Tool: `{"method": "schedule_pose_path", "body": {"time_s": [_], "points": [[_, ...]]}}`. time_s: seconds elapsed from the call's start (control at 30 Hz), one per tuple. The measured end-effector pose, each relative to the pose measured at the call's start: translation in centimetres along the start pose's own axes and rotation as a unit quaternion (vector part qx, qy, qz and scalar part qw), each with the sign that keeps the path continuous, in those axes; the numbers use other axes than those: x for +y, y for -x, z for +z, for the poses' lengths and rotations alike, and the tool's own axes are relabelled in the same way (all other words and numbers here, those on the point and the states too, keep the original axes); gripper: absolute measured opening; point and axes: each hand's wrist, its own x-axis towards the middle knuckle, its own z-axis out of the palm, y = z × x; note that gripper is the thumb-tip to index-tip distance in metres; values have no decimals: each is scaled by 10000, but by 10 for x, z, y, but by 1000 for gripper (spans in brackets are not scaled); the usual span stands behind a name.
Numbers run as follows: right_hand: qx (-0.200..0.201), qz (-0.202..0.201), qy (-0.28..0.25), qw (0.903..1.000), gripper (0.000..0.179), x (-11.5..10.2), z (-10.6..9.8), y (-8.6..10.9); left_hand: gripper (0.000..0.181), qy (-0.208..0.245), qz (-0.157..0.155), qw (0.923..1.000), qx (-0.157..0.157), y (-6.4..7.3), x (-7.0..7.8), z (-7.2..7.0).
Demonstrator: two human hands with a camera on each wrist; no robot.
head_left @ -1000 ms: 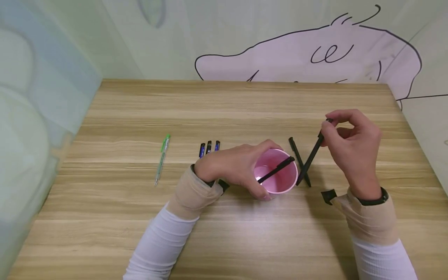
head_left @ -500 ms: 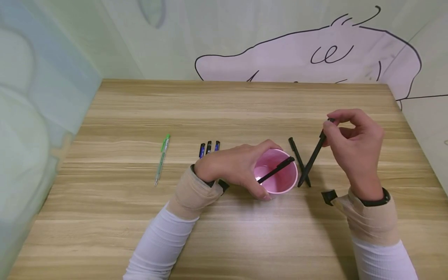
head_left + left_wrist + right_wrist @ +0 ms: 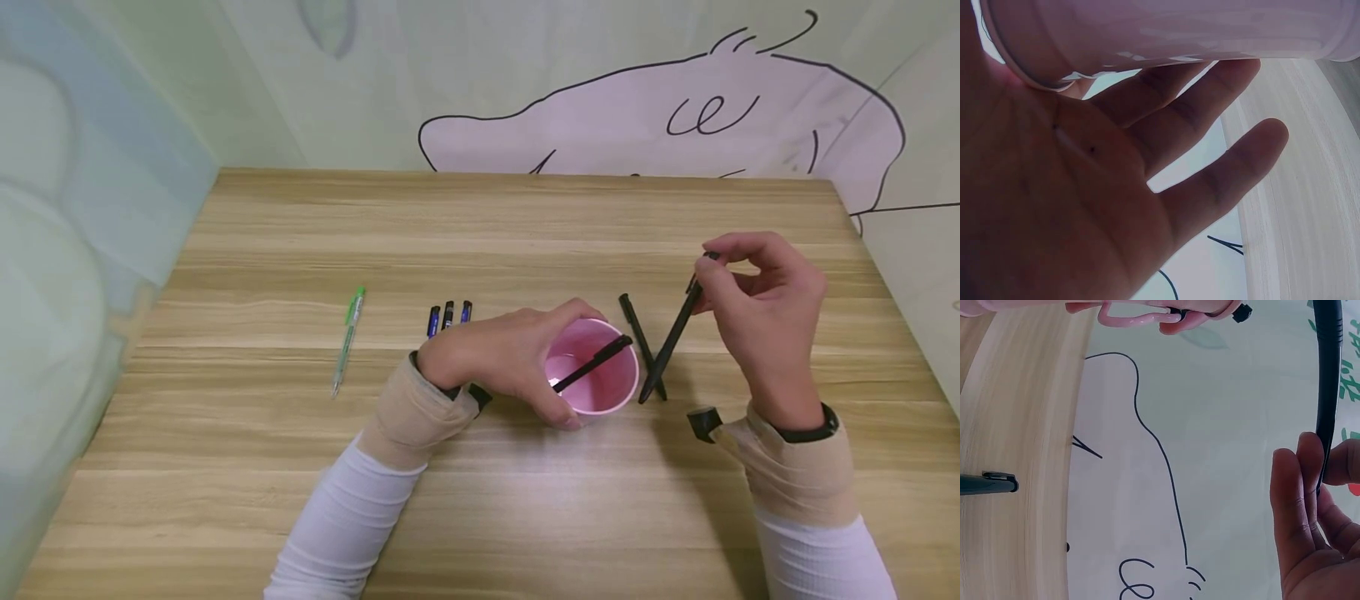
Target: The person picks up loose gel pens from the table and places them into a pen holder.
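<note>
Your left grip [image 3: 517, 354] clasps pink cup [image 3: 613, 383]; right grip [image 3: 772, 300] pinches black pen [image 3: 672, 335] beside cup. Likely loading step; next calls for lifting pen over cup.

Tabletop [image 3: 480, 533]: wood-look, streaked grain, smooth, satin sheen. Pink cup [image 3: 603, 390]: plastic or coated paper, cannot tell which; wall smooth and glossy, with highlights inside and, per left wrist view, along the outside. Held black pen [image 3: 675, 333]: looks plastic; smooth barrel, soft shine, fine ribbing on one section in right wrist view. Black pen in the cup [image 3: 592, 364]: plastic-looking, nearer matt. Green pen [image 3: 347, 346]: see-through plastic barrel. Sleeves [image 3: 348, 517]: white cloth, finely ribbed. Wrist wraps [image 3: 412, 417]: beige cloth, matt, creased. Wall [image 3: 360, 108]: smooth printed covering; material uncertain.
</note>
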Motion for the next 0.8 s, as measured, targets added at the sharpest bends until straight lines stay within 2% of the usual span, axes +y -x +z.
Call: {"method": "schedule_pose_path", "body": {"time_s": [0.23,0.53,0.67,0.8], "points": [[160,640,-579,9961,12,-6,2,1,89,-11,-39,10000,-1,1,2,0],[165,538,-609,9966,14,-2,4,1,88,-49,-8,10000,38,1,1,1],[216,610,-845,9943,13,-2,4,2,87,8,9,10000,40,1,0,1],[140,447,-777,9959,13,-3,4,2,85,43,37,10000,65,0,0,1]]}}
